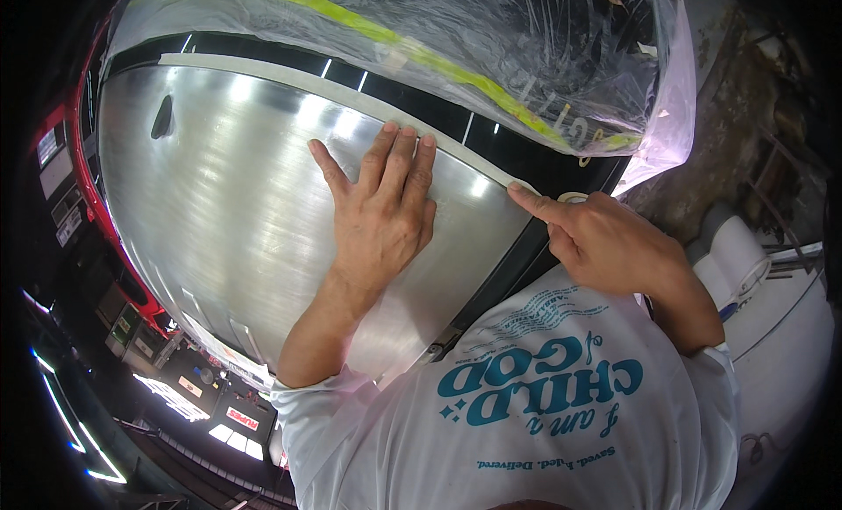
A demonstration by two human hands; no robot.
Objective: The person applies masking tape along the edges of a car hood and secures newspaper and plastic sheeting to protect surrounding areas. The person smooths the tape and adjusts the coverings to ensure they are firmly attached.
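Note:
A brushed bare-metal car panel (237, 185) fills the middle, with a strip of pale masking tape (289, 78) along its far edge. My left hand (386, 185) lies on the panel with its fingers stretched out and thumb spread; three fingertips touch the tape strip. Farther right, my right hand (610, 238) presses its outstretched index fingertip on the tape near the panel's corner. The other fingers of that hand are curled around a roll of masking tape (574, 197), of which only the far rim shows.
Beyond a glossy black band (438, 124), clear plastic sheeting (544, 63) is fixed with yellow-green tape (351, 21). A dark opening (162, 117) sits in the panel's far left. Red bodywork (103, 212) curves along the left. At right stands a white rounded object (737, 256).

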